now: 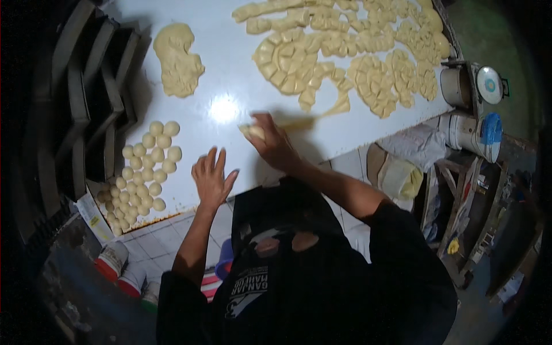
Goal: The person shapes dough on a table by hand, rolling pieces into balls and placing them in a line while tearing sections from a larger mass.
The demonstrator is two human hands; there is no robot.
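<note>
Pale yellow dough lies over much of the white tabletop (pixel 201 121). My right hand (pixel 272 144) has its fingers curled round a small piece of dough (pixel 253 132) near the middle of the table. To its left, my left hand (pixel 211 179) is over the table near the front edge, fingers spread, with nothing in it. Beside that hand, rows of round dough balls (pixel 157 154) fill the table's near left corner. Cut dough pieces (pixel 287 60) lie in several clusters at the far right, and a thin strip of dough (pixel 340 104) trails toward my right hand.
A large uncut dough slab (pixel 179 63) lies at the back left. Stacked dark metal trays (pixel 106 98) stand along the left edge. On the right are a metal pot (pixel 455 87), a white bucket (pixel 460 131) and a wooden shelf (pixel 457 201). Lidded tubs (pixel 112 259) stand low at the left.
</note>
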